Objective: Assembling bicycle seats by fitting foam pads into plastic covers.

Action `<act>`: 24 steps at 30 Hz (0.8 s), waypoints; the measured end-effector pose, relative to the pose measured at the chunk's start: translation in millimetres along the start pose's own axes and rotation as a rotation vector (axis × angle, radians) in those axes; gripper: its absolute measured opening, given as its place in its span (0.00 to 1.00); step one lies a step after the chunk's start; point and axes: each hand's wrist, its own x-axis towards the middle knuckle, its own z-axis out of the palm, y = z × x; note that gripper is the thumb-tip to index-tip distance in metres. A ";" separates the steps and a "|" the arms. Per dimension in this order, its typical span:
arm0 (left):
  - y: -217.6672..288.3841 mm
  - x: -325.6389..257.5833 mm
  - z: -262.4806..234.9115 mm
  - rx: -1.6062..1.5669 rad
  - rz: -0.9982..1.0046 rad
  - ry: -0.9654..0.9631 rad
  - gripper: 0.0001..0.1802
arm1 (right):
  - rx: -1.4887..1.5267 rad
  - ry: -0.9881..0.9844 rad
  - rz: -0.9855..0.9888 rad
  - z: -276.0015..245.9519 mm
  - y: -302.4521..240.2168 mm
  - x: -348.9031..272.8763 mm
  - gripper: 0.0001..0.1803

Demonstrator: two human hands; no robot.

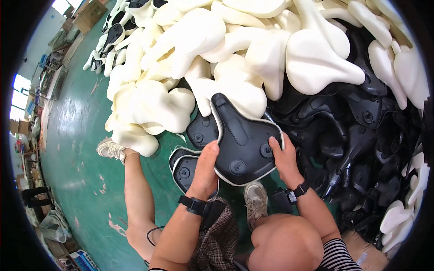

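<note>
Between my two hands is a bicycle saddle (242, 140), its black plastic underside facing up and a thin cream foam rim showing round the edge. My left hand (205, 169) grips its left edge, and my right hand (284, 156) is closed on the right edge, thumb on the black shell. The narrow nose points away from me. Below and left of it lie more saddles with black undersides (184, 173), partly hidden by my left hand. Another black-backed saddle (202, 130) sits just behind the held one.
Cream foam saddle pads (194, 36) are heaped ahead of me. Black plastic saddle shells (357, 135) pile up to the right, with a metal-tipped tool (333, 180) among them. The green floor (81, 158) stretches left towards shelving. A cardboard box (90, 16) stands far left.
</note>
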 end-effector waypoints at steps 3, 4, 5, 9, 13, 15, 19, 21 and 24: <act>13.5 3.0 -2.6 0.042 -0.134 -0.049 0.24 | -0.020 -0.024 -0.104 -14.1 14.9 -6.5 0.26; 19.1 5.0 1.8 0.105 -0.095 -0.054 0.27 | -0.072 -0.054 -0.137 -22.4 19.4 -10.8 0.26; 25.1 4.9 2.5 0.173 -0.049 -0.047 0.30 | -0.053 -0.103 -0.098 -23.8 10.2 -19.8 0.25; 21.7 20.4 1.1 0.071 0.107 0.041 0.32 | -0.078 -0.217 -0.087 -35.2 12.0 -39.2 0.25; 4.7 22.4 -3.1 0.024 0.089 0.043 0.24 | -0.109 -0.251 -0.034 -47.3 29.4 -48.3 0.27; -6.6 22.7 -0.4 0.084 0.089 0.070 0.22 | -0.060 -0.263 -0.010 -55.3 41.2 -54.6 0.28; -17.9 19.9 -2.8 0.075 0.065 0.086 0.21 | -0.001 -0.243 0.042 -61.1 46.8 -62.6 0.30; -17.9 18.6 0.8 0.055 0.057 0.085 0.21 | -0.065 -0.246 0.015 -62.8 44.3 -60.1 0.31; -23.0 19.3 0.1 0.076 0.104 0.070 0.21 | -0.070 -0.241 -0.012 -62.4 46.4 -60.9 0.30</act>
